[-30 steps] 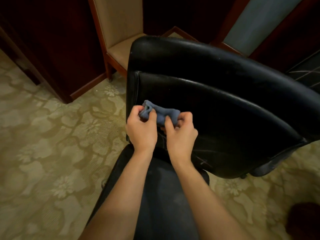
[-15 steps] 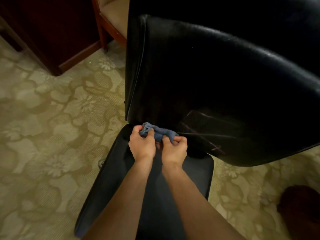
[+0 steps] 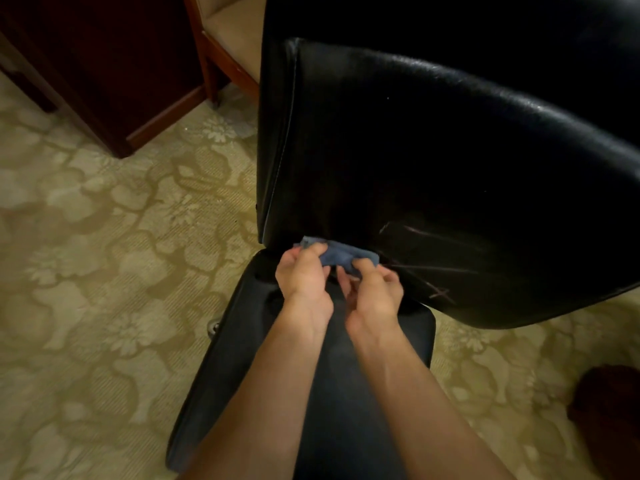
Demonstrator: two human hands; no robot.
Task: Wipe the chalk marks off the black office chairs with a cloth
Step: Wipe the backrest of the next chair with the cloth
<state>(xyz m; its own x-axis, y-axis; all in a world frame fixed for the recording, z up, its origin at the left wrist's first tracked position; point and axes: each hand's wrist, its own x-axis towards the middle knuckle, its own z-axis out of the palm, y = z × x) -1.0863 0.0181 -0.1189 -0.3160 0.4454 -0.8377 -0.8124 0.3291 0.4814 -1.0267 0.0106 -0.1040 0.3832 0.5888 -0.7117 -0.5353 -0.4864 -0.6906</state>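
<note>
**Cloth bunched at the chair's crease**

Patterned carpet point(image 3: 104, 265) lay under the black office chair point(image 3: 433, 161). Your left hand point(image 3: 304, 275) and right hand point(image 3: 374, 289) both pinched the blue cloth point(image 3: 341, 255) — fingers curled round it — just beside the chalk marks point(image 3: 426, 268) low on the backrest.

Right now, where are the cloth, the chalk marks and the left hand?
blue cloth point(image 3: 341, 255): head view, bunched middle between the hands.
chalk marks point(image 3: 438, 269): head view, long line low on the chair backrest.
left hand point(image 3: 304, 277): head view, back of the hand.
</note>
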